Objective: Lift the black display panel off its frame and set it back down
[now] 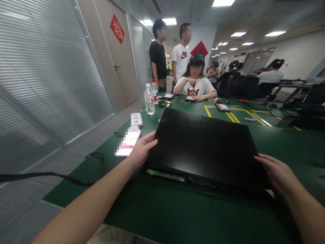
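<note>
At frame centre, the left hand and the right hand pinch the black panel by its side edges, fingers pressed together.

Head camera — looks forward-down over green table; close.

An open-plan office turned electronics workroom is shown. Long tables are covered with green mats marked in yellow tape, and small devices and cables are spread along their far edges. Seated workers are seen at several tables, under ceiling light panels. The left side is closed off by glass partitions with blinds and a door.
</note>
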Demonstrator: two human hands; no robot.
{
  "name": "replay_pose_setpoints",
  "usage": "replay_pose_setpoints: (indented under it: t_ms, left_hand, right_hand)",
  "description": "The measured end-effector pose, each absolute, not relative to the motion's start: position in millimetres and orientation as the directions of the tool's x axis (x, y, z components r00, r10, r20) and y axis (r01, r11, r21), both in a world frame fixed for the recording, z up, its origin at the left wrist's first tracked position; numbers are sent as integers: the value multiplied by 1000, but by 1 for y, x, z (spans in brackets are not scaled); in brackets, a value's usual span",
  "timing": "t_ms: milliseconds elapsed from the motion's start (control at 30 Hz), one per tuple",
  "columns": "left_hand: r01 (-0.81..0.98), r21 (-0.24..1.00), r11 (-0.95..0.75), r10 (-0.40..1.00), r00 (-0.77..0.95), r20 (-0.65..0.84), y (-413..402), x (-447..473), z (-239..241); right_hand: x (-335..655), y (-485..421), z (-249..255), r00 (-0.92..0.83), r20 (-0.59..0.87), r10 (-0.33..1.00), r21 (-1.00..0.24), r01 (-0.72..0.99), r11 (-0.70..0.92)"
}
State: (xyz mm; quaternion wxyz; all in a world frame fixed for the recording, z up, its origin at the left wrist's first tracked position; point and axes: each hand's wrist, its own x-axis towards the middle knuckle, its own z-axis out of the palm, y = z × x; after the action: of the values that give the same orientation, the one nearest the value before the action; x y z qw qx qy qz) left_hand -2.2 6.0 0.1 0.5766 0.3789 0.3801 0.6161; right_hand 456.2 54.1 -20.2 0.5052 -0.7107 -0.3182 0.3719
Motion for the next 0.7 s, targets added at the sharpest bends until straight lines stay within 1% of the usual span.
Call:
replay_pose_setpoints:
  t_ms: [67,100,133,167,233,333,400,467,500,533,600,667,700]
  left_hand:
    - [-404,913,-45,997,-77,15,6,-3,2]
    - [-397,917,-37,997,-83,4,5,-4,3]
    - [-392,919,-28,996,-85,-6,5,-4,4]
    - [-388,921,-20,996,-83,-14,4,-4,5]
    - [-383,924,-8,997,-75,-22,2,-4,8]
    - [-365,931,6,997,-68,-33,1,-3,10]
    - [-340,940,22,997,-56,-44,1,-2,11]
    - [-289,957,39,998,-37,-52,2,-2,10]
    - [-240,970,36,998,-35,-46,2,-2,9]
    - [-169,985,19,999,-43,-27,2,-2,7]
    - [40,998,-54,996,-75,57,3,-4,4]
    - [278,951,-134,986,-64,157,3,-6,0]
    - [377,912,-164,981,-39,192,3,-7,-2]
  right_hand:
    - [452,46,-5,520,-217,826,-964,20,-266]
    - [451,41,2,489,-232,841,-961,18,-275]
    - [451,37,8,442,-224,868,-967,14,-256]
    - [451,32,13,448,-200,871,-975,-8,-220]
    - [452,26,19,567,-160,808,-983,-20,-181]
    - [451,22,23,678,-184,712,-973,-21,-231]
    - [452,21,24,678,-199,708,-970,-31,-242]
    - [454,20,23,650,-133,748,-986,-7,-169]
    - [456,19,22,633,-77,771,-993,20,-116]
    - [459,18,21,641,-41,767,-995,43,-89]
    - [466,17,17,653,26,757,-990,124,-74]
    - [471,17,13,641,104,760,-969,238,-68]
    - [473,19,12,618,99,780,-956,276,-97]
